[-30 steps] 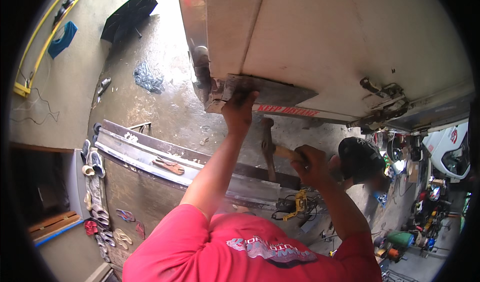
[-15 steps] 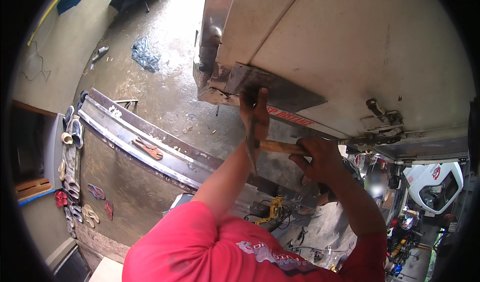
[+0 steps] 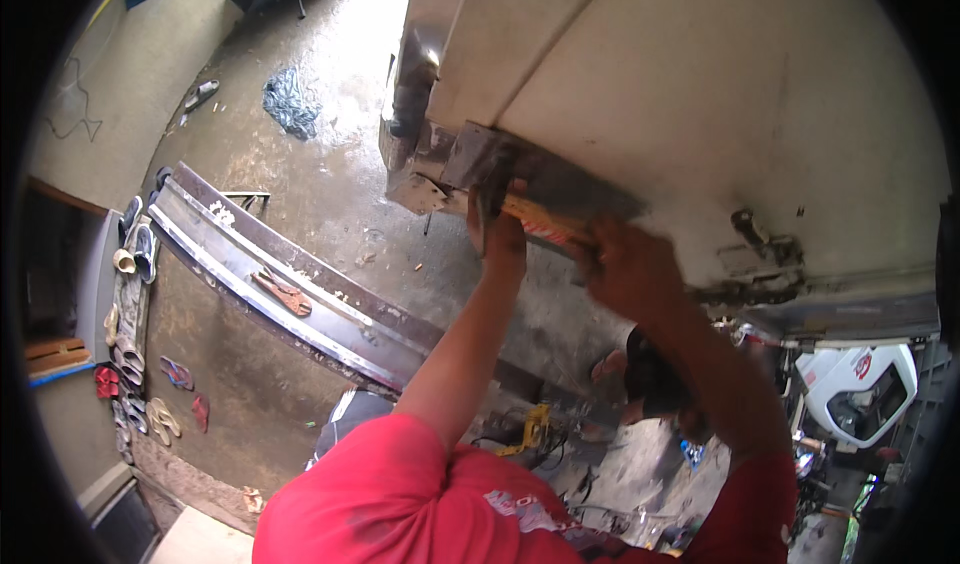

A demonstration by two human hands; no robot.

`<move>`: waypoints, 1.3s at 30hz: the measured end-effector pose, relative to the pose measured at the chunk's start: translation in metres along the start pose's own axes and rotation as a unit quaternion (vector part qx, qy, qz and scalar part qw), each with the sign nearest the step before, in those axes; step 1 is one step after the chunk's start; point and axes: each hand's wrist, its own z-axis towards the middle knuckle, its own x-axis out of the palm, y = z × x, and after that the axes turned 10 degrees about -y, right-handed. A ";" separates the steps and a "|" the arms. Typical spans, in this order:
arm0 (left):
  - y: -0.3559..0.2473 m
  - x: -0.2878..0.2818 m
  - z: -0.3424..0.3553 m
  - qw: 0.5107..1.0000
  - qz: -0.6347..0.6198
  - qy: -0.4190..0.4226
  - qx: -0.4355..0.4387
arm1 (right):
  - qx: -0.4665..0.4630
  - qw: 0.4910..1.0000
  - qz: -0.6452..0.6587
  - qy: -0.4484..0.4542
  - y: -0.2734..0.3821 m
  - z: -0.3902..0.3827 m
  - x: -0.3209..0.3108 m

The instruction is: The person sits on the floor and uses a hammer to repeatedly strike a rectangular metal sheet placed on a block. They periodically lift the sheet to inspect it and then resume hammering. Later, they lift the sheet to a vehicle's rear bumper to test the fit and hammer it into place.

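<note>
My left hand (image 3: 505, 244) presses a dark metal plate (image 3: 590, 189) against the lower corner of a large off-white vehicle body panel (image 3: 700, 84), its fingers partly hidden by the hammer. My right hand (image 3: 630, 269) grips the wooden handle of a hammer (image 3: 535, 214), blurred by motion; the hammer's head is up over the plate beside my left fingers. A rusty latch fitting (image 3: 750, 239) sits on the panel to the right.
Below lies a long metal beam (image 3: 250, 254) with rusty pliers (image 3: 285, 294) on it. A row of footwear (image 3: 130, 364) lines the left wall. A crumpled plastic sheet (image 3: 290, 104) is on the floor. Another person (image 3: 655, 379) is low behind my right arm, near a yellow tool (image 3: 530, 429).
My right hand has swung the hammer up and left, from below the panel onto the plate by my left fingers. My left hand stays at the plate while the view has shifted.
</note>
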 end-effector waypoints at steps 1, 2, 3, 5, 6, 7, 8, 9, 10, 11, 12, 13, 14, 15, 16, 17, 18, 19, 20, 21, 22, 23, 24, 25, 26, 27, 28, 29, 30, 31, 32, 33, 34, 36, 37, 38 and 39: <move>0.002 -0.005 0.007 0.999 0.034 0.018 0.035 | -0.009 1.000 0.017 -0.009 0.008 0.003 -0.003; 0.001 -0.014 0.007 0.995 0.075 0.037 0.062 | -0.052 0.997 0.053 -0.008 0.018 -0.002 -0.008; 0.003 -0.018 0.004 0.996 0.070 0.020 0.041 | -0.094 0.992 0.089 -0.007 0.029 -0.008 -0.016; 0.000 -0.010 0.004 0.998 0.052 -0.015 0.009 | -0.172 0.970 0.170 0.033 0.042 -0.012 -0.041; -0.001 -0.010 0.006 0.999 0.038 -0.026 0.009 | -0.208 0.966 0.128 0.087 0.037 -0.008 -0.039; -0.001 -0.007 0.007 0.999 0.020 -0.034 0.007 | -0.242 0.957 0.079 0.141 0.026 0.000 -0.039; 0.002 -0.004 0.000 0.999 0.004 -0.039 -0.002 | -0.157 0.980 0.052 0.109 0.014 -0.003 -0.028; 0.002 -0.007 -0.004 1.000 0.008 -0.023 0.004 | -0.071 0.994 0.029 0.074 0.001 -0.002 -0.015; -0.002 -0.008 0.000 1.000 0.010 -0.007 0.017 | 0.005 0.999 0.015 0.037 -0.006 0.013 -0.004; -0.004 -0.002 0.005 1.000 0.008 -0.006 0.022 | 0.013 0.999 0.040 0.010 0.001 0.005 -0.003; -0.005 0.003 0.005 1.000 0.011 0.001 0.022 | 0.020 0.998 0.064 -0.018 0.008 0.002 -0.008; -0.010 -0.003 0.008 1.000 0.022 -0.012 0.013 | -0.045 0.995 0.089 0.003 0.022 -0.002 -0.016; -0.011 -0.005 0.010 0.999 0.027 -0.025 0.005 | -0.112 0.987 0.111 0.020 0.030 -0.003 -0.027; -0.010 -0.014 0.008 1.000 -0.014 0.001 -0.010 | -0.179 0.974 0.133 0.037 0.035 -0.003 -0.031; -0.011 -0.009 0.010 1.000 0.002 -0.008 -0.011 | -0.195 0.972 0.116 0.057 0.025 -0.002 -0.028; -0.012 -0.007 0.005 1.000 0.020 -0.015 -0.019 | -0.205 0.970 0.099 0.083 0.009 -0.005 -0.019; -0.013 -0.005 0.000 0.999 0.039 -0.023 -0.026 | -0.215 0.967 0.082 0.108 -0.005 -0.005 -0.007; -0.012 -0.004 0.002 0.999 0.007 -0.023 -0.038 | 0.056 0.995 0.022 0.082 -0.013 0.021 0.009; -0.011 -0.005 0.003 0.998 -0.025 -0.022 -0.050 | 0.044 0.997 0.044 0.054 -0.007 0.014 0.010; -0.010 -0.005 0.005 0.996 -0.057 -0.021 -0.062 | 0.031 0.997 0.066 0.026 0.007 0.002 0.007; -0.012 -0.009 0.007 0.999 -0.027 -0.007 -0.041 | 0.021 0.996 0.092 0.003 0.021 -0.004 0.001; -0.015 -0.013 0.009 1.000 0.003 0.007 -0.021 | -0.107 0.984 0.139 -0.026 0.026 0.002 -0.013; -0.017 -0.017 0.010 0.999 0.034 0.022 -0.002 | -0.128 0.983 0.129 0.008 0.020 0.000 -0.008; -0.020 -0.011 0.005 0.996 0.088 0.000 -0.029 | -0.154 0.981 0.112 0.036 0.002 0.000 -0.003; -0.016 -0.011 0.004 0.998 0.011 0.012 -0.059 | -0.172 0.978 0.096 0.067 -0.012 -0.002 0.003; -0.008 -0.021 0.009 0.994 -0.066 0.019 -0.090 | 0.052 0.991 0.014 0.122 -0.024 0.023 0.016; -0.004 -0.026 0.019 0.983 -0.143 0.028 -0.111 | 0.049 0.994 0.040 0.095 -0.011 0.016 0.014; 0.002 -0.022 0.031 0.995 -0.072 0.022 -0.068 | 0.039 0.995 0.064 0.062 0.002 0.006 0.010; 0.010 -0.019 0.034 0.999 0.000 0.020 -0.035 | 0.040 0.995 0.081 0.035 0.008 -0.003 0.004; 0.009 -0.020 0.034 0.998 0.044 0.028 -0.027 | -0.041 0.992 0.114 -0.038 0.005 -0.008 0.004; 0.008 -0.027 0.029 0.995 0.094 0.036 -0.023 | -0.076 0.989 0.123 -0.037 0.004 -0.018 -0.001; 0.004 -0.034 0.029 0.992 0.104 0.055 -0.039 | -0.111 0.984 0.132 -0.036 0.005 -0.031 -0.009; -0.005 -0.031 0.024 0.989 0.114 0.075 -0.051 | -0.148 0.978 0.140 -0.039 0.002 -0.043 -0.016; -0.023 -0.018 0.004 0.995 0.066 0.045 -0.054 | -0.147 0.980 0.131 -0.032 -0.010 -0.069 -0.018; -0.033 -0.020 0.009 0.997 0.058 0.028 -0.050 | -0.153 0.979 0.130 -0.033 -0.015 -0.078 -0.019; -0.038 -0.023 0.013 0.997 0.048 0.009 -0.052 | -0.132 0.982 0.129 -0.030 -0.021 -0.087 -0.020; -0.038 -0.027 0.019 0.994 0.086 0.026 -0.062 | -0.111 0.985 0.129 -0.026 -0.026 -0.096 -0.021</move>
